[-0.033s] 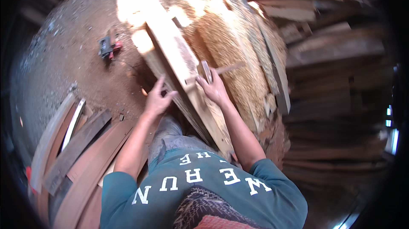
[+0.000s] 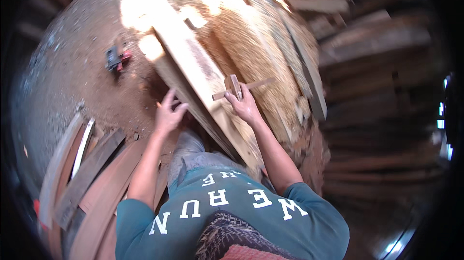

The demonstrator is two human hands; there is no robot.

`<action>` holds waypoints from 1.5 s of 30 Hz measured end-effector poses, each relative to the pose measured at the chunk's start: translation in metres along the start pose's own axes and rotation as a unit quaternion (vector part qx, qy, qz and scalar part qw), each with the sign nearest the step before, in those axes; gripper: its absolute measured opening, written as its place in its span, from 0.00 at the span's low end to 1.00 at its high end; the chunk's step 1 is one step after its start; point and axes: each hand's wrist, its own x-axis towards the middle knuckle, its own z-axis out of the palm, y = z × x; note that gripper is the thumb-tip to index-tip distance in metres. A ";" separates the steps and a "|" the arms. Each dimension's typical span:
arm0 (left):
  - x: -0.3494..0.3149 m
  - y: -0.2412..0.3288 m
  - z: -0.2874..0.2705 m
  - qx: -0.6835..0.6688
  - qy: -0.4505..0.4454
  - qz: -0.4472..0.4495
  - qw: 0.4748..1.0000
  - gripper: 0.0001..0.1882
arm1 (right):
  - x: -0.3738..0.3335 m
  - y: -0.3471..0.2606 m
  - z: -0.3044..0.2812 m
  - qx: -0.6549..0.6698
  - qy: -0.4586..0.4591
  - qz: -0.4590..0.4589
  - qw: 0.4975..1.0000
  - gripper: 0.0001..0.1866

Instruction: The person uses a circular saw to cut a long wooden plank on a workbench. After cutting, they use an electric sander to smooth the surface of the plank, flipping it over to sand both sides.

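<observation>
A wooden marking gauge (image 2: 235,85), with a block on a thin crossbar, is in my right hand (image 2: 245,108). My fingers wrap round its block, over the pale squared beam (image 2: 186,52). Whether the gauge touches the wood, I cannot tell. The beam runs from the bright far end down toward my waist. Left of it, my left hand (image 2: 169,112) hovers with fingers spread and nothing in them. It is nearest to the second, rougher timber (image 2: 193,108) lying alongside the beam.
A black and red tool (image 2: 115,58) sits on the dirt floor (image 2: 87,74) at left. Loose planks (image 2: 104,202) lean at lower left. Sawdust (image 2: 251,62) covers the ground right of the beam, with slabs (image 2: 311,81) beside it. Stacked timber (image 2: 377,47) fills the right side.
The marking gauge has turned and now shows its block and crossbar more fully above my right hand. My left hand has shifted slightly left. The whole view has swung a little.
</observation>
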 end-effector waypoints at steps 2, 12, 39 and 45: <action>-0.026 -0.031 -0.007 0.002 0.024 -0.023 0.999 0.40 | -0.061 0.074 -0.045 0.049 0.060 0.051 0.996 0.37; -0.226 -0.252 0.036 0.188 -0.115 -0.253 0.942 0.36 | -0.263 0.327 -0.216 0.112 0.340 0.269 0.894 0.29; -0.278 -0.129 0.194 -0.372 -0.189 -0.241 0.876 0.36 | -0.236 0.302 0.039 0.079 -0.224 -0.105 0.966 0.48; -0.313 -0.148 0.170 -0.030 0.024 -0.198 0.980 0.40 | -0.308 0.222 0.043 -0.162 -0.120 -0.153 0.967 0.48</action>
